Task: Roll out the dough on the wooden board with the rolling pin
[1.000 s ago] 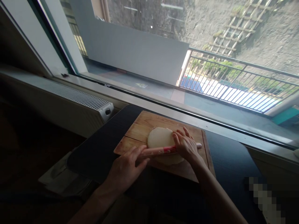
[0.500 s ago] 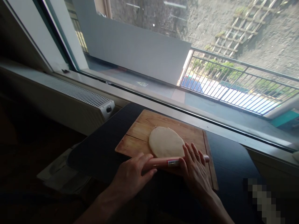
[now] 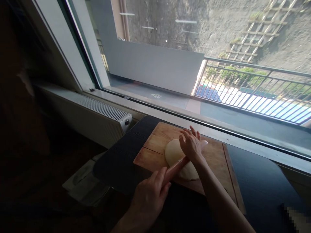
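Note:
A flat round of pale dough (image 3: 173,152) lies on a wooden board (image 3: 220,174). Across it, at a slant, runs a pinkish rolling pin (image 3: 177,167). My left hand (image 3: 151,191) is closed around the pin's near end, just off the board's front edge. Toward the far end, my right hand (image 3: 191,145) rests its palm on the pin with fingers stretched out and spread over the dough. The right hand and forearm cover part of the pin and the dough's right side.
The board sits on a dark table (image 3: 262,174) with rounded corners, against a window sill (image 3: 167,113). A white radiator (image 3: 107,116) stands at the left. Pale folded material (image 3: 85,184) lies low on the left, and a blurred patch (image 3: 297,216) covers something at lower right.
The rolling pin has turned from nearly level to a steep slant across the dough. My right hand has moved forward and my left hand lower. The view has shifted, too.

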Demonstrator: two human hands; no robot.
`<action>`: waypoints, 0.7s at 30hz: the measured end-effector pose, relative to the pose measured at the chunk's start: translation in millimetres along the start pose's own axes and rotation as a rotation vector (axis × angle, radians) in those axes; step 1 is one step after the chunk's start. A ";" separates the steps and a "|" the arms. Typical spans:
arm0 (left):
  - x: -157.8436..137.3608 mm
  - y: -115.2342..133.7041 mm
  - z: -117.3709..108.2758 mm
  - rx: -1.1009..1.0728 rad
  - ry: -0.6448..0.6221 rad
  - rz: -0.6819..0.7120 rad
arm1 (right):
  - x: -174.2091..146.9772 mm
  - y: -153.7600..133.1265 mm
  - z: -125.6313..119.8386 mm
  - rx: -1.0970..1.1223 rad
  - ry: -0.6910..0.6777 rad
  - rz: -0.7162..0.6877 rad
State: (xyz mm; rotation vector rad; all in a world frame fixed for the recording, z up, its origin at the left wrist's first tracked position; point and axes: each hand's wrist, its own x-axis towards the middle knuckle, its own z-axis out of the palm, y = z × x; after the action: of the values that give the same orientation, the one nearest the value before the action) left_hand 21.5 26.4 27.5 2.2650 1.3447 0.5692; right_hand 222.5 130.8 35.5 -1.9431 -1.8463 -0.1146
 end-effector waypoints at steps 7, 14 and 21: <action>4.0 -9.8 6.8 0.032 -0.006 0.068 | -91.9 57.2 -21.5 -0.104 -0.075 -0.036; 8.9 -18.6 4.2 -0.006 0.058 -0.035 | 18.0 6.7 4.5 -0.068 -0.182 -0.013; 10.0 -15.3 2.3 -0.003 0.094 0.055 | 21.3 -4.0 5.8 -0.049 -0.224 0.012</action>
State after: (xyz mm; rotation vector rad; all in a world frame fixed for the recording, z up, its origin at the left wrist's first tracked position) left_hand 16.4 41.5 18.2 2.3043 1.3281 0.7041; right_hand 219.3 152.7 39.2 -2.0723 -1.9881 0.0658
